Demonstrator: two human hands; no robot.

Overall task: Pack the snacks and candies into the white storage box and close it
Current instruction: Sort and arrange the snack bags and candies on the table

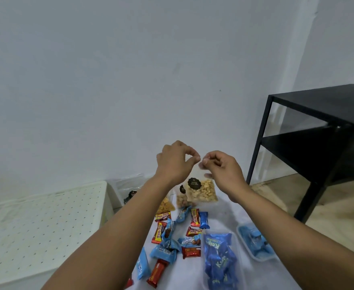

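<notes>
Pinching the clear bag of nuts (201, 192) by its top edge at frame centre, my left hand (175, 162) and right hand (222, 168) find it light, crinkly, probably slippery.

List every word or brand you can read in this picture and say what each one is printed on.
"beng-beng": red wrapper in the middle of the spread; also on the red bar farther back.
"Kalpa", upside down and partly cut off: blue packs in the clear tub.
Black round label on the nut bag: print too small to read.
Light blue wrappers: print too blurred to read.
</notes>
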